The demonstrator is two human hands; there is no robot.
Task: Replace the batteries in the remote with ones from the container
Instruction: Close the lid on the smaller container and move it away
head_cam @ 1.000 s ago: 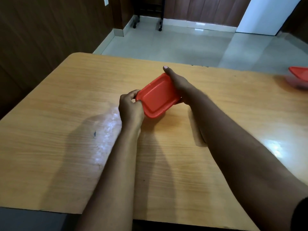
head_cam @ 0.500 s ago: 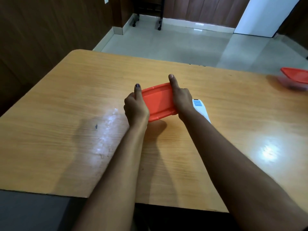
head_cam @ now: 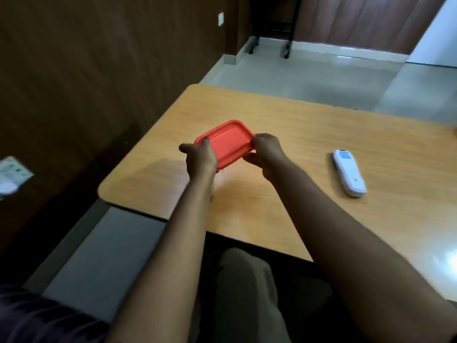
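A small container with a red lid [head_cam: 228, 142] is held just above the wooden table [head_cam: 309, 134], tilted toward me. My left hand [head_cam: 199, 157] grips its near left corner, thumb on the lid. My right hand [head_cam: 265, 151] pinches the lid's right edge. The container body under the lid is hidden, so I cannot tell what is inside. A white remote [head_cam: 348, 172] lies flat on the table to the right of my right hand, apart from both hands.
The table's rounded near-left corner [head_cam: 106, 194] is close to my left arm. Tiled floor lies beyond the far edge. A dark wooden wall runs along the left. My legs show below the table's front edge.
My view has swung left and down, so the second red-lidded container at the far right has left the frame. Both hands have shifted grip on the container, and the remote lies in full view.
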